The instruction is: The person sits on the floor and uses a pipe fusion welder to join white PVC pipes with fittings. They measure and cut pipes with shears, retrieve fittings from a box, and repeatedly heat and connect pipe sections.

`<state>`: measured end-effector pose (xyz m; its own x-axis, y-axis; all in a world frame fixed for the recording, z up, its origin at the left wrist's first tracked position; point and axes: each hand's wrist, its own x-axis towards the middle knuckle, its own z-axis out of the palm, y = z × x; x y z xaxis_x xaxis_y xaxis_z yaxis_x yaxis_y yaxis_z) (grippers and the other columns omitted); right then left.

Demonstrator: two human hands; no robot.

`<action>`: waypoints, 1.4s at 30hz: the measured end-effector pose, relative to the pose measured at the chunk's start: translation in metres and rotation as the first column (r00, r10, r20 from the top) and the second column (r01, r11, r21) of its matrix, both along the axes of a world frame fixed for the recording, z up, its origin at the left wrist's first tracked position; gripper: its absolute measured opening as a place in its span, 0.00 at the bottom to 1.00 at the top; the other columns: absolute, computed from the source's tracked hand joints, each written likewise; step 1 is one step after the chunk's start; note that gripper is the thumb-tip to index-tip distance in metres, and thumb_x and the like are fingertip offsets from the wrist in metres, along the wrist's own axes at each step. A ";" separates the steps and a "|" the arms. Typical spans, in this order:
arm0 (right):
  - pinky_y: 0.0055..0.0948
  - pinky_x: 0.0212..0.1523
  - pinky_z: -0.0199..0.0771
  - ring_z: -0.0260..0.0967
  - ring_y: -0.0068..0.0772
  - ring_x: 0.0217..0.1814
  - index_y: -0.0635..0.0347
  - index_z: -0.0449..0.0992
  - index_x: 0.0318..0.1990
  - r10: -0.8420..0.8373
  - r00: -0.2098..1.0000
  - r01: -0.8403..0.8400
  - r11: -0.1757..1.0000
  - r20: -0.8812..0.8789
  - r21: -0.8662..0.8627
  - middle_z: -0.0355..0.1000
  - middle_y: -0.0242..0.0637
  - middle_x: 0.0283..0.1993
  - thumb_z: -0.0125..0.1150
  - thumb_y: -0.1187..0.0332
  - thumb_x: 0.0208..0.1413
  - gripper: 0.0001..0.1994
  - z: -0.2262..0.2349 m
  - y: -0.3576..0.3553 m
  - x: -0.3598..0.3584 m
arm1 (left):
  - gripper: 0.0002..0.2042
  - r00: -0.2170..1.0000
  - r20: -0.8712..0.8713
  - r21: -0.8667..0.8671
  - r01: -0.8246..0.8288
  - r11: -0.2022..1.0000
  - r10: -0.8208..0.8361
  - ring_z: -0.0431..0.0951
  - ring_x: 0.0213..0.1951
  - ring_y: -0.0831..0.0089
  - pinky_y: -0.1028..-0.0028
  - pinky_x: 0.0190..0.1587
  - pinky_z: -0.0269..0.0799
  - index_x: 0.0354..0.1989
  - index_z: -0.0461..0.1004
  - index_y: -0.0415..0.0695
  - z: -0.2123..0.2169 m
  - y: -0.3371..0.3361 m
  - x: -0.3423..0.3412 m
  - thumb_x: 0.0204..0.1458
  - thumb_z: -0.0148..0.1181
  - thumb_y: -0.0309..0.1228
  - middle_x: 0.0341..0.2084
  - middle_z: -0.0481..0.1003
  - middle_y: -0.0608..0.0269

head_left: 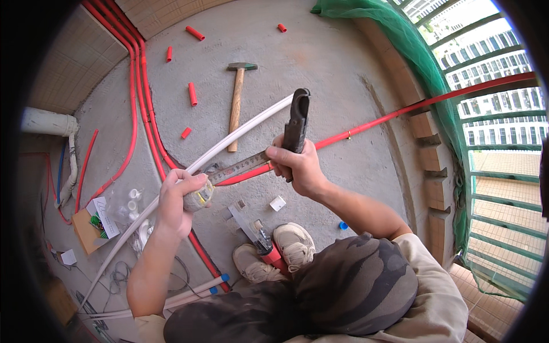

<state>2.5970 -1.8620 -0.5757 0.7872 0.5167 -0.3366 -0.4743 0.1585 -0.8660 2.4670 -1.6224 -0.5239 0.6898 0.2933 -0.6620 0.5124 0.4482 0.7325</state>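
Concrete floor (320, 74): 1 hammer (236, 103), ~6 red offcuts (193, 94); L hand (178, 200) fingers grip tape measure (201, 197), R hand (297, 166) cutter (296, 123).

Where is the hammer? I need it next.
In the head view, the hammer lies on the concrete floor, upper centre, right of a short red tube piece.

White pipe (240, 131), black cutter (297, 117)

Left hand (178, 197) and right hand (297, 166) raised, fingers curled shut, forearms bare.
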 end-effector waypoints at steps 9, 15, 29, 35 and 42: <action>0.25 0.24 0.64 0.57 0.18 0.18 0.64 0.76 0.35 -0.310 0.948 0.317 0.939 0.073 -0.133 0.69 0.29 0.24 0.69 0.71 0.55 0.07 -0.045 -0.011 0.083 | 0.21 0.927 -0.135 -0.085 0.340 0.936 -0.349 0.80 0.28 0.68 0.67 0.30 0.78 0.51 0.74 0.33 -0.032 0.100 -0.056 0.49 0.60 0.30 0.29 0.77 0.55; 0.27 0.24 0.66 0.58 0.19 0.18 0.65 0.77 0.33 -0.450 0.890 0.456 0.878 0.075 -0.144 0.70 0.30 0.24 0.68 0.73 0.55 0.06 -0.081 -0.028 0.147 | 0.13 0.909 -0.282 0.251 0.378 0.891 -0.307 0.75 0.34 0.75 0.76 0.40 0.69 0.36 0.82 0.31 -0.053 0.153 -0.112 0.44 0.59 0.27 0.30 0.78 0.60; 0.38 0.25 0.75 0.68 0.33 0.23 0.63 0.68 0.42 -0.549 0.821 0.481 0.814 -0.159 -0.325 0.69 0.39 0.32 0.63 0.59 0.62 0.16 -0.129 -0.034 0.079 | 0.14 0.866 -0.334 0.650 0.498 0.574 -0.372 0.78 0.34 0.71 0.71 0.41 0.71 0.33 0.81 0.32 -0.093 0.175 -0.088 0.51 0.59 0.34 0.28 0.81 0.56; 0.37 0.27 0.76 0.70 0.34 0.25 0.68 0.67 0.50 -0.457 0.885 0.411 0.854 -0.084 -0.319 0.72 0.42 0.33 0.59 0.69 0.59 0.16 -0.123 -0.045 0.070 | 0.14 0.881 -0.337 0.623 0.473 0.623 -0.332 0.76 0.33 0.75 0.72 0.39 0.70 0.33 0.81 0.31 -0.092 0.165 -0.091 0.51 0.59 0.33 0.26 0.79 0.58; 0.33 0.29 0.76 0.72 0.32 0.26 0.72 0.65 0.55 -0.263 0.956 0.214 0.928 -0.131 -0.305 0.73 0.41 0.32 0.59 0.77 0.52 0.22 -0.110 -0.028 0.051 | 0.13 0.900 -0.286 0.654 0.435 0.619 -0.329 0.77 0.35 0.73 0.72 0.41 0.70 0.34 0.81 0.33 -0.094 0.163 -0.086 0.52 0.59 0.33 0.28 0.80 0.59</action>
